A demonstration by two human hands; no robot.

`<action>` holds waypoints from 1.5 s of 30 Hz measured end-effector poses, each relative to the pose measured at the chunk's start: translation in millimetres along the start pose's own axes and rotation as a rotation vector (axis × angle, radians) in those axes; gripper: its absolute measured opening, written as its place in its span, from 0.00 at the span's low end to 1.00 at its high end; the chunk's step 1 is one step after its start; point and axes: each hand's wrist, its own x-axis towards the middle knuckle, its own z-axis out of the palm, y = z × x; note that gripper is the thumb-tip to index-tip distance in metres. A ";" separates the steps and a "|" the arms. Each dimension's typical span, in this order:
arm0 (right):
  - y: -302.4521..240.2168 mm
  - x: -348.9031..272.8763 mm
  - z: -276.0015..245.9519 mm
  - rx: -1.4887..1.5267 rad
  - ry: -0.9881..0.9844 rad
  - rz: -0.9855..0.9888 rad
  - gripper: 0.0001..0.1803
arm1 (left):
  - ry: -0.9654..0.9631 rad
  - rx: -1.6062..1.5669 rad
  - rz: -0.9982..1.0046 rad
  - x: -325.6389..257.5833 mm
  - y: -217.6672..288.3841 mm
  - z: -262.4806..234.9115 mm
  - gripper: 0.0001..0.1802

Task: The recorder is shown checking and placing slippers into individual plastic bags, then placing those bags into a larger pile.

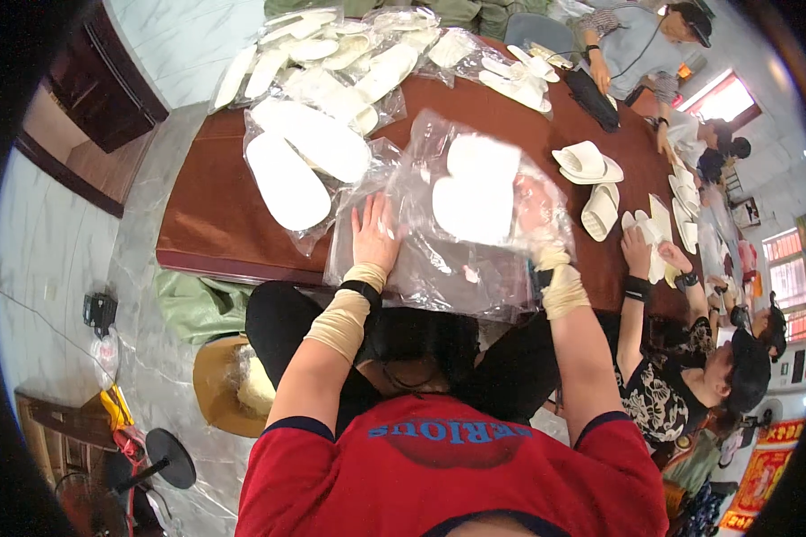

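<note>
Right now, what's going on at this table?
A person is bagging white slippers. The right hand holds them inside a clear bag, while the left hand lies flat on the plastic at the edge of the brown table. Bagged pairs lie further up it. To the right, other people handle loose slippers.

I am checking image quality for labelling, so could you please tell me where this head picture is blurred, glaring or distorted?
Head view: the white slippers in the clear plastic bag are motion-blurred, as is the right hand behind the film; the left hand is sharper; the brown table edge bows; the window is overexposed.
</note>
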 end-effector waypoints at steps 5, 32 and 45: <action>-69.6 -40.3 28.3 0.140 0.069 -0.264 0.19 | 0.098 -0.106 0.047 -16.6 -14.3 11.8 0.36; 84.6 -31.3 135.9 -0.293 0.222 -0.235 0.22 | -0.065 -0.083 0.267 27.7 -37.6 -100.4 0.19; 117.7 -32.6 -65.7 -0.973 0.463 -0.169 0.05 | -0.177 0.131 0.036 -8.6 -62.7 -44.4 0.37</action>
